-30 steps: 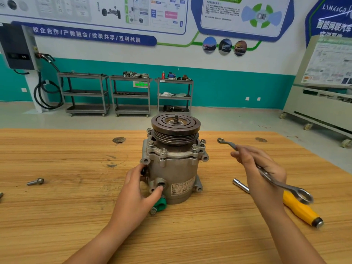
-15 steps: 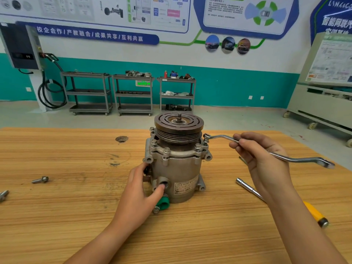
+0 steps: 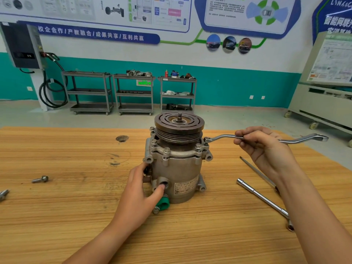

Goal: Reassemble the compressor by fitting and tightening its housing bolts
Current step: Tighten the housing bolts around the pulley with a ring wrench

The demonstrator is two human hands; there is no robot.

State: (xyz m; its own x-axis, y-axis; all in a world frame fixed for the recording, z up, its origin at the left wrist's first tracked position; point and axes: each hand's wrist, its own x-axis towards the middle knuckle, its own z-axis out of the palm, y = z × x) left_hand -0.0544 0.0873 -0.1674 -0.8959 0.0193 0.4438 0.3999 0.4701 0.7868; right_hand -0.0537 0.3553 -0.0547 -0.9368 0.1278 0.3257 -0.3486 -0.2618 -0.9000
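The compressor (image 3: 177, 168) at frame centre is gripped by the left hand's (image 3: 140, 197) curled fingers; the ring spanner (image 3: 224, 137), seated on a housing bolt (image 3: 207, 139), is clasped by the right hand (image 3: 264, 147).

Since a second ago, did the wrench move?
Yes. The wrench swung left toward the compressor: its ring end, earlier in the air beside it, now sits on a bolt at the right rim.

Single head-worn wide-angle view, facing forward and down across the table (image 3: 76, 216), close to the compressor (image 3: 177, 168).
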